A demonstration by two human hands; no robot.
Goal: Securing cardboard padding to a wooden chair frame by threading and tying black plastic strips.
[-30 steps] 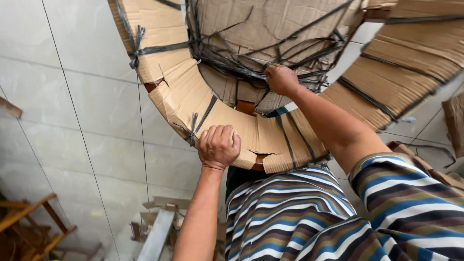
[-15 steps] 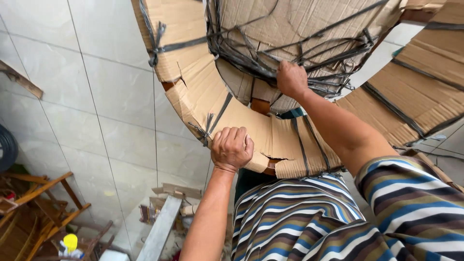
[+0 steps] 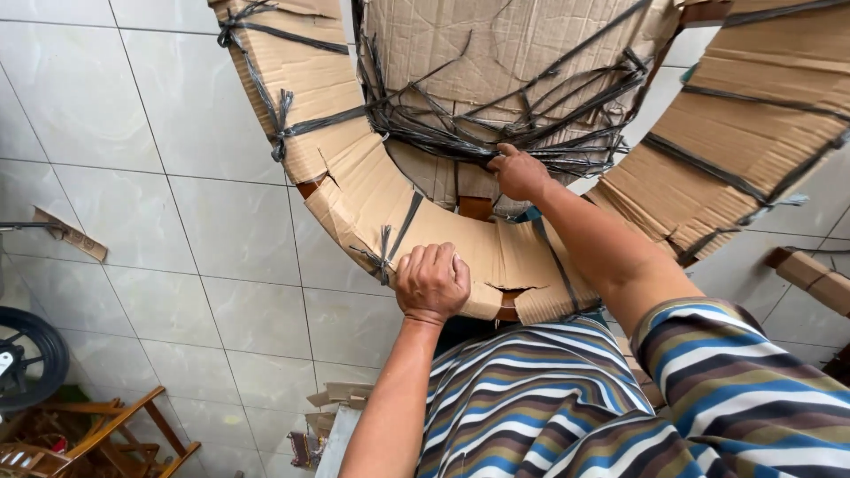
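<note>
White square tiles [image 3: 159, 221] with dark grout lines covered the surface behind. A black wheel [image 3: 27, 356] stood at the left edge, partly cut off. A wooden frame [image 3: 106, 435] of orange-brown slats lay below it. A strip of cardboard [image 3: 69, 235] sat against the tiles at left. Cardboard scraps [image 3: 335, 396] lay low in the middle.

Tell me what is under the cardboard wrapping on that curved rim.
At gaps in the cardboard wrapping near the left hand, brown wood-like material shows. Black straps bind the wrap. The right hand grips tangled straps at the centre. The rest of the rim is covered.
</note>
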